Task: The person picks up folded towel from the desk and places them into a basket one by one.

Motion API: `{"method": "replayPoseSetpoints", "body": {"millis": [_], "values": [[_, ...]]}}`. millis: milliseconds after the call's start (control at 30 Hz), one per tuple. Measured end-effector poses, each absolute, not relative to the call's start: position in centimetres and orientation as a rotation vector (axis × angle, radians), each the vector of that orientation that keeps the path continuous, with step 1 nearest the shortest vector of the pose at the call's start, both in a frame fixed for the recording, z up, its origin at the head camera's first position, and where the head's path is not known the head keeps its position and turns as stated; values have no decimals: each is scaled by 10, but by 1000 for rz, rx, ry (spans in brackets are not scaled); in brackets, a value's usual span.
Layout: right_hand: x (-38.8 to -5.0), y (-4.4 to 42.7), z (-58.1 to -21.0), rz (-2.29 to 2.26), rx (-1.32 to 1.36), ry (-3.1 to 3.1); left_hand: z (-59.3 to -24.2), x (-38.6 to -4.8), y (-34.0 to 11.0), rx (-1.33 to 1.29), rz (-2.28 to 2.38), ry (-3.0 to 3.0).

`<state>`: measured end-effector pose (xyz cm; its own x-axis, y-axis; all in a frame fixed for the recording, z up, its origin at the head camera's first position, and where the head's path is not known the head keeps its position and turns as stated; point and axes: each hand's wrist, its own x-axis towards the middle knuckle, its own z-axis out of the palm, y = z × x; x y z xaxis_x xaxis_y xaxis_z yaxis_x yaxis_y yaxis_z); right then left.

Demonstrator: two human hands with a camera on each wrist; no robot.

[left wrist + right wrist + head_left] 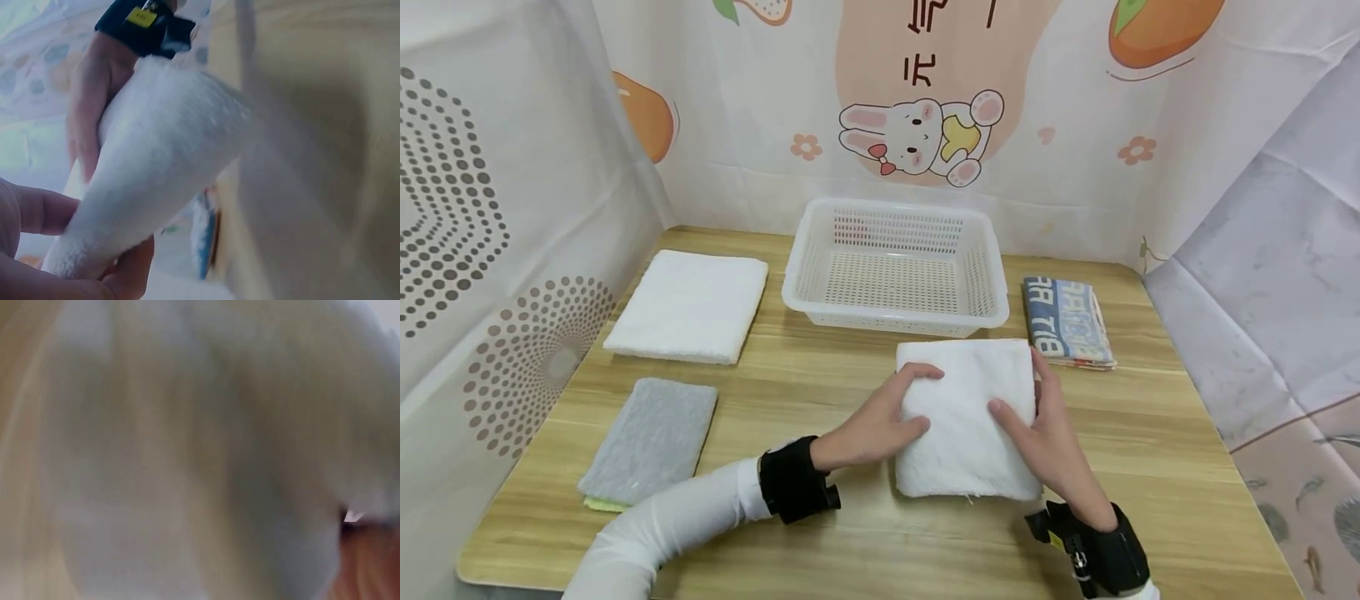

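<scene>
A folded white towel (964, 433) is held up between both hands in front of the basket. My left hand (880, 423) grips its left edge, thumb on the near face and fingers toward the back. At the opposite edge my right hand (1051, 437) holds it, thumb across the front face and fingers along the side. The left wrist view shows the towel's thick fold (169, 134) pinched in the left hand's fingers. Blurred pale cloth (137, 487) fills most of the right wrist view, with a bit of hand at the lower right.
A white perforated plastic basket (895, 317) stands at the back middle. On the left lie another folded white towel (688, 304) and a folded grey cloth (655, 437). A blue patterned folded cloth (1067, 321) lies at the right of the wooden table (1157, 467).
</scene>
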<state>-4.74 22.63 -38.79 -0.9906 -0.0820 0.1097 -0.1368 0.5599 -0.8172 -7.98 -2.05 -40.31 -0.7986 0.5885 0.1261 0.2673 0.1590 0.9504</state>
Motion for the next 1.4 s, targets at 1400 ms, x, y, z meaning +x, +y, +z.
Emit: {"method": "replayPoseSetpoints", "body": {"millis": [1400], "values": [[-279,131,-341,1766,153,-2765,-329,-307,-84,475,1183,2744]]}}
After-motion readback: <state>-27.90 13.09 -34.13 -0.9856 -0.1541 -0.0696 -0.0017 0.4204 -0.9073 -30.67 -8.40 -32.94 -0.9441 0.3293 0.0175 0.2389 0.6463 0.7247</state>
